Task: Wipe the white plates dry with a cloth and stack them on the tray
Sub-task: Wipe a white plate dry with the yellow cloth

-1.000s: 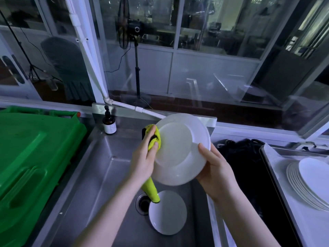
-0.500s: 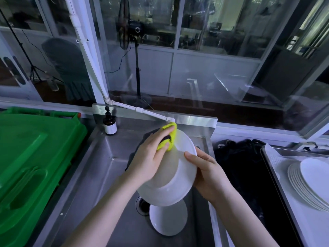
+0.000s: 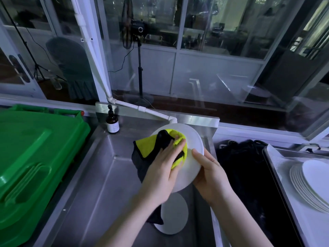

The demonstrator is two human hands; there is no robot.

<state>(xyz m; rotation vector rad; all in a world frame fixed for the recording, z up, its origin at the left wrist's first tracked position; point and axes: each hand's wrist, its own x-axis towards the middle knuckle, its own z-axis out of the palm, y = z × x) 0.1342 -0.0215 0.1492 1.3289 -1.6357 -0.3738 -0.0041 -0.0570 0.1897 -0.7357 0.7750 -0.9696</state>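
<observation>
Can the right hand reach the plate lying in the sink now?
Probably not yet: the right hand grips the held plate, which hangs over part of the sink plate.

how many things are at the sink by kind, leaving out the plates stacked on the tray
white plates: 2, the held plate and the plate in the basin
cloth: 1
pump bottle: 1
total: 4
</observation>
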